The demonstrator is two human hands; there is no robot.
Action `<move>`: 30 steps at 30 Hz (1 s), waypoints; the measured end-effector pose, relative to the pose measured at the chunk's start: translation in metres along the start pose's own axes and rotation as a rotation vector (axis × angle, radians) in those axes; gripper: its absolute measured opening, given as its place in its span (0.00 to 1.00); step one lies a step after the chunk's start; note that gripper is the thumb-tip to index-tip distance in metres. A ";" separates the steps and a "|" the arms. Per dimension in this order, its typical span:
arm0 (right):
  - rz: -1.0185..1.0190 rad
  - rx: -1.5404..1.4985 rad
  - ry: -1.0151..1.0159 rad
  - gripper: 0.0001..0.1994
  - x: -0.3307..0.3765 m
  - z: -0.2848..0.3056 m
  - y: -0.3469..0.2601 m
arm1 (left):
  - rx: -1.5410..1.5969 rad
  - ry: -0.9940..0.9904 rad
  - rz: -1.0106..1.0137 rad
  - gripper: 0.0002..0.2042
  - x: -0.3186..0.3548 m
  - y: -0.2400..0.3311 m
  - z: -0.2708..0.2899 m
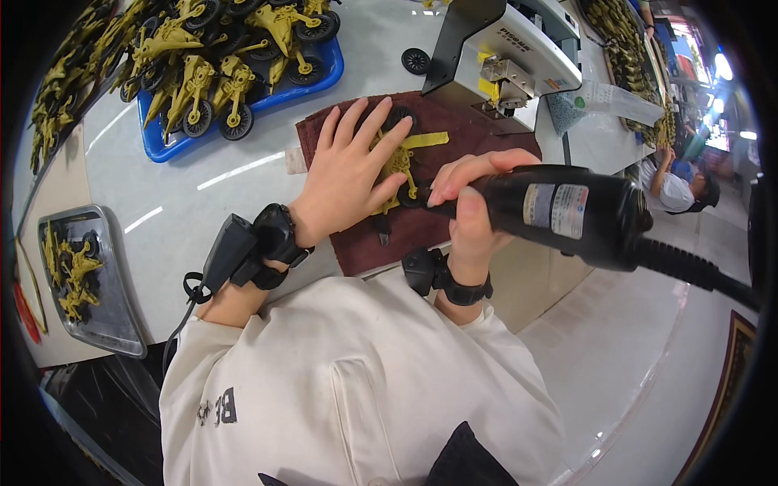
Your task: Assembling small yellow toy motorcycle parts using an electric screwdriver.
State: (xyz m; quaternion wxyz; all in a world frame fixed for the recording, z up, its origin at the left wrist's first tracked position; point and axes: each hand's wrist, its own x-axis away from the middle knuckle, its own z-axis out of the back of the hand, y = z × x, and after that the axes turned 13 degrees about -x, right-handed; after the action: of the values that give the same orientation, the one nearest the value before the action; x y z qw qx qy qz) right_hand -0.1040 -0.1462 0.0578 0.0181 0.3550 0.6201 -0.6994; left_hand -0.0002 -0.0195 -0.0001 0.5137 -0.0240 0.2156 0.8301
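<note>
My left hand (348, 174) lies flat, fingers spread, pressing a yellow toy vehicle part (403, 159) with a black wheel onto a dark red cloth (462, 134). My right hand (470, 206) grips a black electric screwdriver (559, 212), held level with its tip at the toy part beside my left fingers. A thick black cable (697, 271) runs from the tool's rear to the right. Both wrists wear black strapped devices.
A blue tray (320, 81) heaped with yellow wheeled toys stands at the back left. A grey metal tray (113, 316) with yellow parts sits at the left edge. A white and black machine (519, 49) stands behind the cloth, a loose black wheel (416, 61) beside it. Another person (681, 186) works far right.
</note>
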 end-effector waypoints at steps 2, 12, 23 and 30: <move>-0.024 -0.004 0.001 0.22 0.002 -0.002 0.000 | -0.010 0.035 0.013 0.31 0.000 0.001 0.000; 0.354 -0.146 0.563 0.20 -0.110 0.031 -0.045 | 0.104 0.060 0.050 0.29 0.002 0.002 0.002; 0.075 -0.353 0.260 0.26 -0.047 -0.001 -0.030 | 0.074 -0.080 0.088 0.44 0.018 -0.001 0.013; 0.107 -0.415 0.062 0.29 -0.003 -0.027 -0.038 | 0.163 -0.036 0.045 0.43 0.024 -0.007 0.013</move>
State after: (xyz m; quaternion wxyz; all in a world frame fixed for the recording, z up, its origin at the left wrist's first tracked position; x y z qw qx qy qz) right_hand -0.1065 -0.1147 0.0920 0.1090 0.3973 0.7312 -0.5437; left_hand -0.0027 0.0084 0.0028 0.4989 0.0376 0.2736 0.8215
